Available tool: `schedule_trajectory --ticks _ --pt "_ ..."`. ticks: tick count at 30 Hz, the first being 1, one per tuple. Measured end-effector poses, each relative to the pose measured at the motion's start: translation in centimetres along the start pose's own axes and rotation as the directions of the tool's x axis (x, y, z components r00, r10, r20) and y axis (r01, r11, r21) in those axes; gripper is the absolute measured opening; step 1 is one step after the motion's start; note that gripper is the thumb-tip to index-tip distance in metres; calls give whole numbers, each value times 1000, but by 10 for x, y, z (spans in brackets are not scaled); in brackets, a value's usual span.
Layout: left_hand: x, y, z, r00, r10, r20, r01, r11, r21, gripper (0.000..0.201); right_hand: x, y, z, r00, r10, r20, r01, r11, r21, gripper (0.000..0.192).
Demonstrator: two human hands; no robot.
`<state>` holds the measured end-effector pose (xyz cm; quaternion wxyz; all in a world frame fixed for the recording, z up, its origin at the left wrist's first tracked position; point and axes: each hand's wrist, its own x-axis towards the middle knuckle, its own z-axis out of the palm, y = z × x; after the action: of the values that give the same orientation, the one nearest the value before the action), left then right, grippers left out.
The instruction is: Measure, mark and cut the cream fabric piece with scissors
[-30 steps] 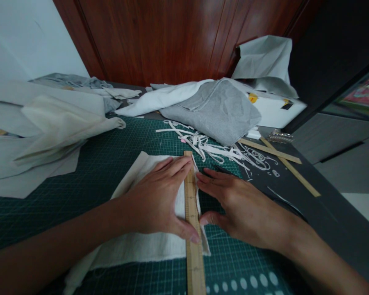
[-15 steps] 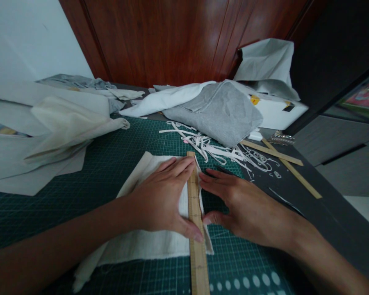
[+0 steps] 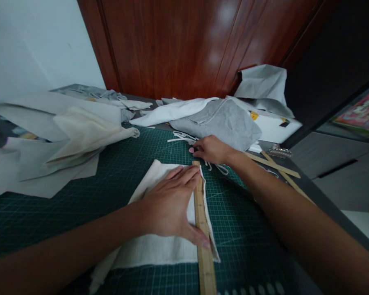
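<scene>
Left hand (image 3: 172, 205) splayed flat, grasping nothing; right hand (image 3: 212, 149) part-curled, can't tell if it has hold of anything. Green mat (image 3: 117, 176) spans lower frame. White cloth (image 3: 160, 250) on it, lower centre, under left hand. Ruler (image 3: 201, 215) along cloth's right side, left thumb on it. Pink chip (image 3: 191, 150) at right fingertips, centre.

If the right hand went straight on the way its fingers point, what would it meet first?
The right hand would probably meet the small pink piece first, right at the ends of its fingers; this one view leaves unclear whether they already touch.
</scene>
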<state>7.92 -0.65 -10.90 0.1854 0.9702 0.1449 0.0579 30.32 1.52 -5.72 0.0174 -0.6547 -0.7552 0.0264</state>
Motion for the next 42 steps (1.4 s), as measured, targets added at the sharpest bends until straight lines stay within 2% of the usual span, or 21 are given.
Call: schedule_trajectory --ticks 3,9,14,17,19,21,22,23,25,27,28,29,30,31,33,36,38,42 --pt "1 1 -1 1000 -10 11 10 1000 -12 144 13 2 5 999 53 1 -53 998 -34 36" --pt "4 4 -6 998 -39 42 38 999 22 148 27 -12 1 995 71 65 -69 997 -38 37" --pt "6 7 -10 997 -55 55 52 997 52 151 28 -22 -1 987 140 84 -141 990 5 34" --pt "5 7 -9 998 -43 48 40 998 57 150 23 -23 -1 981 191 20 -193 976 100 32" --pt "4 7 -7 999 -31 34 29 998 60 150 16 -23 -3 974 218 -68 -200 957 212 33" --pt "3 6 -4 999 -25 23 23 997 68 150 5 -24 -6 952 243 -185 -165 919 358 19" --pt "3 5 -3 1000 -20 17 19 997 70 150 -2 -28 -7 934 262 -245 -134 889 438 9" --pt "3 5 -3 1000 -10 6 9 997 71 149 -11 -35 -7 914 280 -293 -93 848 521 9" --pt "3 4 -2 999 24 -36 -22 998 64 145 -33 -56 -2 861 343 -376 -7 748 664 19" --pt "3 4 -1 995 60 -84 -57 998 41 135 -56 -85 10 804 411 -431 93 629 772 20" --pt "3 3 -1 992 73 -100 -71 997 25 127 -66 -99 18 766 484 -423 228 411 883 12" --pt "3 3 0 991 82 -108 -81 997 10 117 -73 -111 27 764 520 -381 309 223 924 6" --pt "3 3 0 990 90 -108 -90 996 1 109 -78 -120 36 772 532 -346 343 110 933 7" --pt "3 3 0 990 96 -108 -96 995 1 104 -80 -124 45 768 554 -322 355 51 934 8" --pt "3 3 0 989 98 -111 -96 995 25 107 -79 -120 59 734 617 -283 350 13 937 10" --pt "4 5 -1 991 88 -105 -82 995 57 128 -72 -91 71 700 674 -236 320 0 948 10" --pt "5 5 -1 994 72 -77 -67 995 69 138 -70 -70 72 725 662 -188 268 -20 963 13" --pt "5 5 -2 1000 27 -13 -26 997 78 146 -73 -41 64 819 570 -64 109 -45 993 15"
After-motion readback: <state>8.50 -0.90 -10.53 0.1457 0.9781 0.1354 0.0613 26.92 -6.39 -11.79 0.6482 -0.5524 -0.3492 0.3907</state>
